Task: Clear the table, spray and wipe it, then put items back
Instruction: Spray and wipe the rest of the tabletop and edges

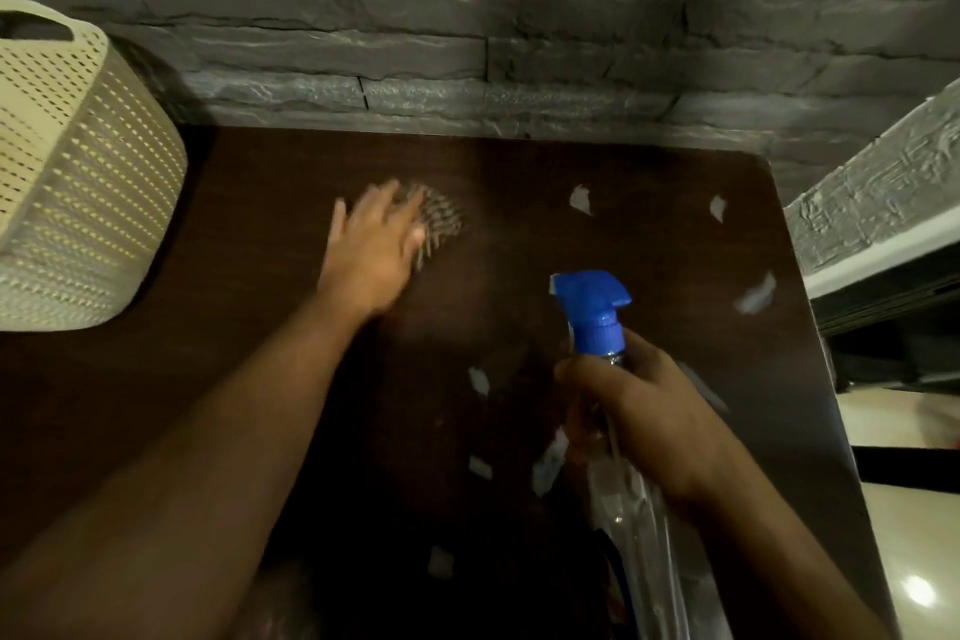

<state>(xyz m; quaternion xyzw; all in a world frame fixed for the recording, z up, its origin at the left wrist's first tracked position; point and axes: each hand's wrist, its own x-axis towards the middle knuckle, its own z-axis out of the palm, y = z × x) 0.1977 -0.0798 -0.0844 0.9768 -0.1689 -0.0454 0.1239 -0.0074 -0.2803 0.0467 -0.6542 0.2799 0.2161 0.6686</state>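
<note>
The dark brown table (270, 234) fills the middle of the view. My right hand (631, 405) grips the neck of a clear spray bottle (631, 499) with a blue trigger head (592, 307), held above the table's near right part. My left hand (376, 244) is blurred, fingers spread, over the table's far middle, on or beside a grey spiky object (441, 218) that I cannot identify. Whether the hand holds it is unclear. Several small white paper scraps, such as one scrap (581, 198), lie scattered on the table.
A cream perforated basket (78, 182) stands at the table's left side. A grey stone-pattern wall (467, 42) runs behind the table. On the right past the table edge is a white ledge (878, 250) and shiny pale floor (914, 535).
</note>
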